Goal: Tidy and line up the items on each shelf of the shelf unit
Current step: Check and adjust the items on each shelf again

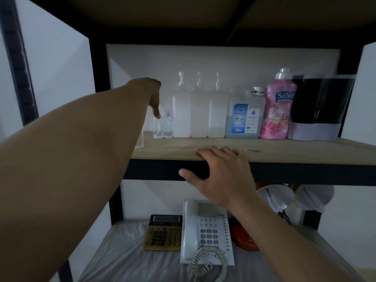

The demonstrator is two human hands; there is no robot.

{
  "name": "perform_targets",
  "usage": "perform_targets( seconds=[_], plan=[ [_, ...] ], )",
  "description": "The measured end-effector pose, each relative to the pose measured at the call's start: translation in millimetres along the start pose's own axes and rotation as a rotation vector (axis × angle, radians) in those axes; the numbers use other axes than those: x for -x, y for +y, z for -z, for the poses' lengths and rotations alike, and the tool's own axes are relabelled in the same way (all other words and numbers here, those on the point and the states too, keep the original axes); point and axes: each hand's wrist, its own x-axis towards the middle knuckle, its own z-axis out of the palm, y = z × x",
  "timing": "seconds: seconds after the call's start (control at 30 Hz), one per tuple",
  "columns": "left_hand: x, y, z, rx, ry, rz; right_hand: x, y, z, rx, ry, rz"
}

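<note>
Head view, the only one, looks at a black-framed shelf unit with a wooden middle shelf. Along its back stands a row: two small clear bottles and at the left end, then three tall white pump bottles, a clear jug with a blue label, a pink softener bottle and a dark pouch. The left hand reaches far into the shelf, wrist bent so the fingers point down; a fingertip sits at or just above the top of the leftmost small bottle. Whether it pinches the bottle or only touches it I cannot tell, since most of the fingers are hidden behind the wrist. The right hand rests on the shelf's front edge, fingers laid flat on the wood and thumb spread along the black rail, holding nothing but the edge. The small bottle stands upright directly below the left fingertips, its long axis vertical, and it lies well to the left of and behind the right hand, so the left hand is plainly the nearer one for nudging it into line with its neighbour. On the lower shelf lie a calculator and a white telephone.
</note>
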Motion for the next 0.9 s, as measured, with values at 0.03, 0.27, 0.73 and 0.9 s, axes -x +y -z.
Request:
perform_targets(
  seconds=[0.03,0.27,0.73,0.9],
  plan=[
    [6.7,-1.2,3.1,0.036,-0.005,0.011,0.4,-0.7,1.6,0.006,-0.012,-0.004],
    [62.3,-23.6,12.5,0.161,0.065,-0.105,-1.1,-16.0,10.4,0.069,-0.081,-0.042],
    [102.8,-81.8,-62.7,0.413,-0.056,0.106,2.0,-29.7,2.7,0.092,-0.06,-0.099],
    [83.6,-77.9,-77.4,0.487,-0.04,0.091,1.9,-28.8,-2.0,0.094,-0.005,-0.104]
  ],
)
